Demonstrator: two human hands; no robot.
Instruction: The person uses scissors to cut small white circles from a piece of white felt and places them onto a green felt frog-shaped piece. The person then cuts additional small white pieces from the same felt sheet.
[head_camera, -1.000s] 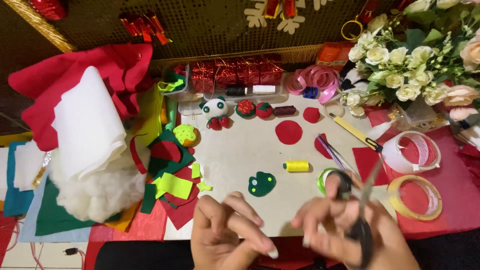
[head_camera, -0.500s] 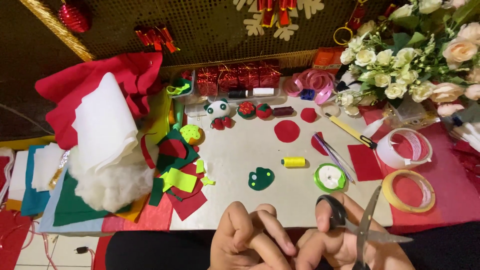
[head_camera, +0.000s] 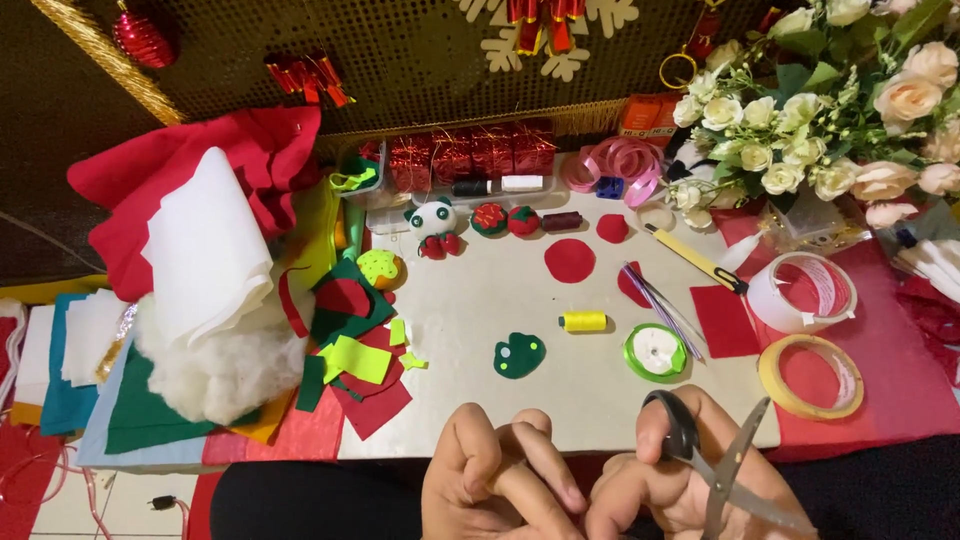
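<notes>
My right hand grips black-handled scissors at the bottom edge, thumb through a loop, blades slightly apart and pointing up and right. Beside it, my left hand has its fingers curled and pinched together; what it holds, if anything, is hidden. The two hands touch at the fingertips. On the pale table just beyond them lie a green felt piece, a yellow thread spool and a green ribbon roll.
Felt scraps, white stuffing and stacked felt sheets fill the left. Two tape rolls and a yellow cutter lie right. Red circles, small felt toys, red ribbon spools and a flower bouquet stand behind.
Both hands have slid lower toward the frame's bottom edge and come together. The scissors have tilted and their blades have opened a little. The view has shifted slightly.
</notes>
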